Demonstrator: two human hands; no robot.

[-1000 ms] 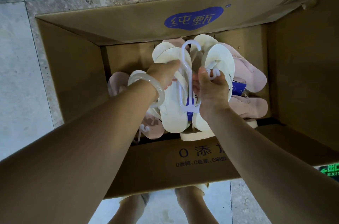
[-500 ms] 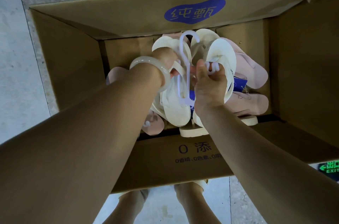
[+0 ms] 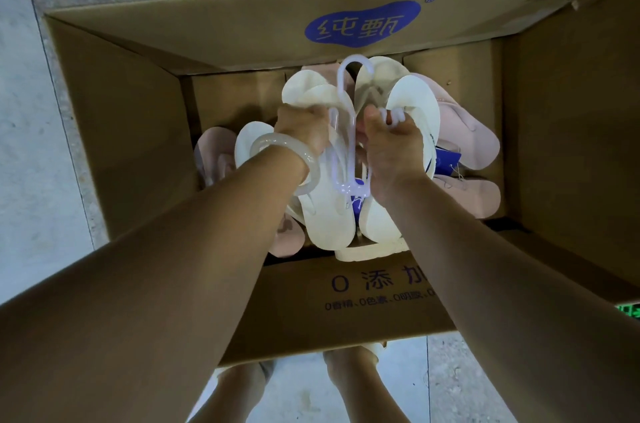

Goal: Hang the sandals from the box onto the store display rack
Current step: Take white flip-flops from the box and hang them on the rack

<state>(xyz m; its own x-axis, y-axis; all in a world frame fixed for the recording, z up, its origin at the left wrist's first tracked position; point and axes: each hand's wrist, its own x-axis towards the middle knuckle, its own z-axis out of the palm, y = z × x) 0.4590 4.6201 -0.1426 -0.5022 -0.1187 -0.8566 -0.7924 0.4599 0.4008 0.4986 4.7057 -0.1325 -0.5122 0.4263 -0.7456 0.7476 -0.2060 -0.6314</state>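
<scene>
Both arms reach forward and down, left hand (image 3: 304,131) and right hand (image 3: 393,148) side by side, fingers apparently curled in grips.

Shop floor: stock carton (image 3: 145,131) of hangered sandals (image 3: 329,214), tagged.

Brown corrugated cardboard box (image 3: 363,304): matt, papery, printed in blue ink. Cream flip-flop sandals (image 3: 325,218): smooth, foam-like, dull sheen. Pale pink sandals (image 3: 467,200) underneath: same soft matt finish. Translucent white plastic hanger (image 3: 346,100): glossy, slick, light catching along the hook. Milky translucent bangle (image 3: 277,145): polished and glassy, stone or resin, impossible to tell which. Blue paper tag (image 3: 446,161): flat, slightly shiny. Grey speckled stone floor (image 3: 31,145): rough-looking, matt, with a coarser terrazzo strip along the far edge.
</scene>
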